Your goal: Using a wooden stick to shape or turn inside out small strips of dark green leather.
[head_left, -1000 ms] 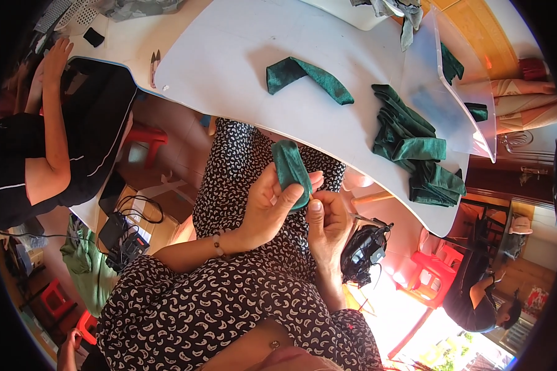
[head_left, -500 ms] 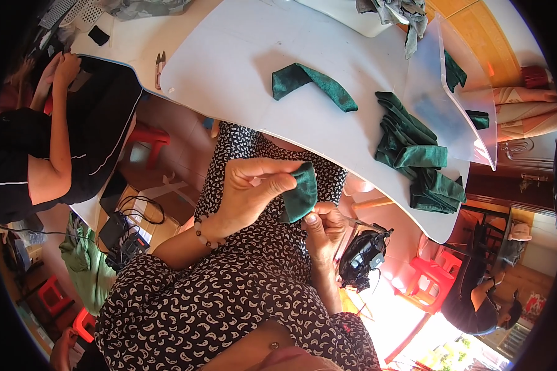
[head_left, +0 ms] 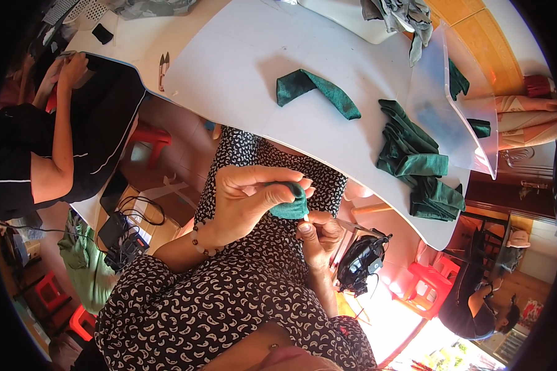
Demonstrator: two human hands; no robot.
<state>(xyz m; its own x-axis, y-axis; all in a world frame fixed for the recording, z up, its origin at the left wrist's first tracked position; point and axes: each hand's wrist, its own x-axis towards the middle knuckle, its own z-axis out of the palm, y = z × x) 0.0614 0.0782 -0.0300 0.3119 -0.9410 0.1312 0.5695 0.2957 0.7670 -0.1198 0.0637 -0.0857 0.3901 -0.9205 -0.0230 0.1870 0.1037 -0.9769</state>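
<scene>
Green cloth (head_left: 289,210) folded in the left hand (head_left: 241,199)
Thumb and fingers pinch it — probably steadying its edge for the right hand (head_left: 319,238), close beside it (can't tell if that's gripping). Green pile (head_left: 422,164) lies beyond the grip, rightward — easy reach, I guess.

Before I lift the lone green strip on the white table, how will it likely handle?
The green strip would probably flop: it lies visibly bent. It looks light, like thin cloth. Flat and long, it may slide or bunch rather than roll.
</scene>
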